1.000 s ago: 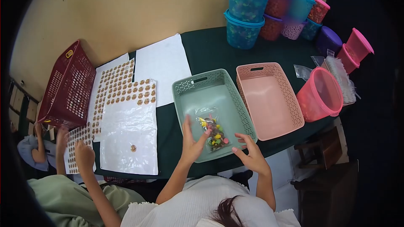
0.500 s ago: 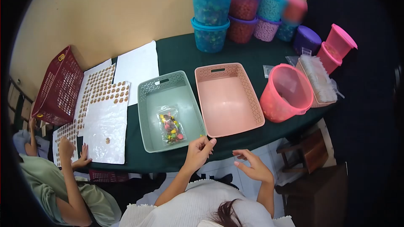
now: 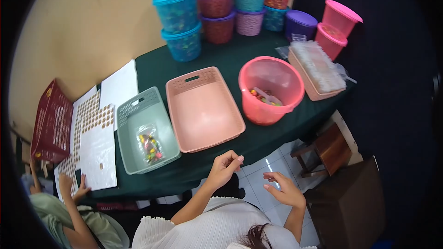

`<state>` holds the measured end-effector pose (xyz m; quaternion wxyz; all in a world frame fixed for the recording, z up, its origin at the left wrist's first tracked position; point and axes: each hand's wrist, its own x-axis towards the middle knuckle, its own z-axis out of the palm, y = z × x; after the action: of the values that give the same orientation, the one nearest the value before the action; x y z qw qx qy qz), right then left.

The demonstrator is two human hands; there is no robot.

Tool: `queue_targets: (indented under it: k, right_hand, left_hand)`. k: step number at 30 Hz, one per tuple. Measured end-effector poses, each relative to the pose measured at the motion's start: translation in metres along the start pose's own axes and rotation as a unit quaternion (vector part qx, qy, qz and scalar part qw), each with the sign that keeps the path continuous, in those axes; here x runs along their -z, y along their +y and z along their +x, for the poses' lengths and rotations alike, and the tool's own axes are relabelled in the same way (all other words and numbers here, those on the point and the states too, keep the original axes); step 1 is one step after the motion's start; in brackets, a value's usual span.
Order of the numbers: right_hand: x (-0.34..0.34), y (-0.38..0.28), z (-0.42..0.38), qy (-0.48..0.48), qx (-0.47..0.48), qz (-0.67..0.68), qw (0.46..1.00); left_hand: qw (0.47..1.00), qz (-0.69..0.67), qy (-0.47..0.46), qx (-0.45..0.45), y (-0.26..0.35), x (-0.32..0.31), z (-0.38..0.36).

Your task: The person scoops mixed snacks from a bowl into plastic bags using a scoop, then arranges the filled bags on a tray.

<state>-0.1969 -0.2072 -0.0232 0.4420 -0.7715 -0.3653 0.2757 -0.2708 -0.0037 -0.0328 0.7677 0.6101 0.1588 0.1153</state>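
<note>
My left hand [image 3: 225, 168] is closed, thumb against curled fingers, just off the front edge of the table near the pink basket [image 3: 203, 110]. Whatever it may hold is hidden. My right hand [image 3: 284, 190] hovers over the floor to the right, fingers apart and nothing in it. Left of the pink basket, a green basket [image 3: 131, 131] contains a clear bag of colourful candies [image 3: 150, 145]. A pink bucket [image 3: 267, 110] stands to the right, with loose candies [image 3: 259, 93] and a scoop [image 3: 273, 99] inside.
Lidded tubs [image 3: 216, 4] stand stacked along the back. A tray of clear plastic bags [image 3: 318, 67] is at the right. Sticker sheets [image 3: 98, 150] and a maroon basket [image 3: 53, 120] lie left, beside a co-worker's hands [image 3: 74, 186]. Wooden stools [image 3: 330, 150] stand below.
The view has swung right, so the table's contents appear farther left. Both hands have shifted rightward relative to the baskets, keeping their poses. The candies and scoop in the bucket now show.
</note>
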Motion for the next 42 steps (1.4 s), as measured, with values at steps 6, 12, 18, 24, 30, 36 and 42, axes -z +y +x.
queue_targets:
  k: [6,12,18,24,30,36,42]
  right_hand:
    - [0.044,0.023,-0.021,0.083,-0.039,0.016,0.996]
    - [0.114,0.053,-0.005,0.177,-0.048,0.014,0.983]
    - [0.207,0.057,0.038,0.200,-0.038,-0.014,0.979]
    - [0.271,0.086,0.084,0.313,0.009,0.057,0.948]
    - [0.356,0.113,0.184,0.391,0.090,0.098,0.911]
    - [0.453,0.190,0.321,0.285,0.073,-0.147,0.944]
    - [0.466,0.236,0.369,0.112,-0.024,-0.210,0.971]
  left_hand:
    - [0.990,0.035,-0.133,-0.008,0.002,-0.065,0.059]
    - [0.967,0.042,-0.233,-0.092,0.024,-0.123,0.124]
    - [0.971,0.027,-0.148,-0.184,0.068,-0.137,0.181]
    - [0.979,0.029,-0.084,-0.181,0.083,-0.147,0.211]
    - [0.972,0.055,0.052,-0.222,0.064,-0.154,0.210]
    - [0.908,0.042,0.330,-0.256,0.046,-0.178,0.192]
    - [0.855,0.025,0.460,-0.238,0.034,-0.223,0.179]
